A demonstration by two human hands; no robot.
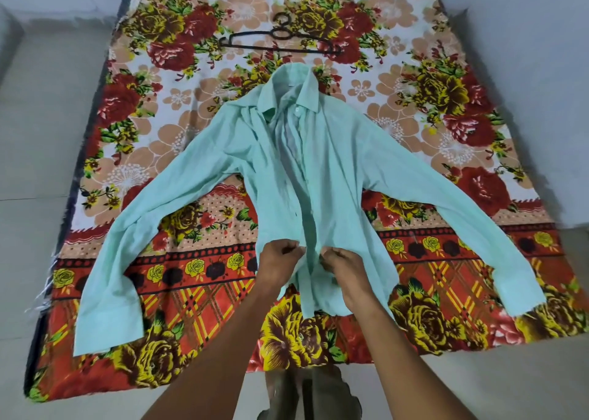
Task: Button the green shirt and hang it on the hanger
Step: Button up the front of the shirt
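The mint green shirt (338, 171) lies face up on a flowered sheet, collar away from me, both sleeves spread out to the sides. Its front is partly open near the collar. My left hand (278, 262) pinches the left edge of the front placket near the hem. My right hand (342, 268) pinches the right edge beside it, the two hands almost touching. A black hanger (280, 42) lies flat on the sheet beyond the collar, apart from the shirt.
The flowered sheet (178, 107) covers a mat on a pale tiled floor (44, 126). My feet show at the bottom edge, at the sheet's near border.
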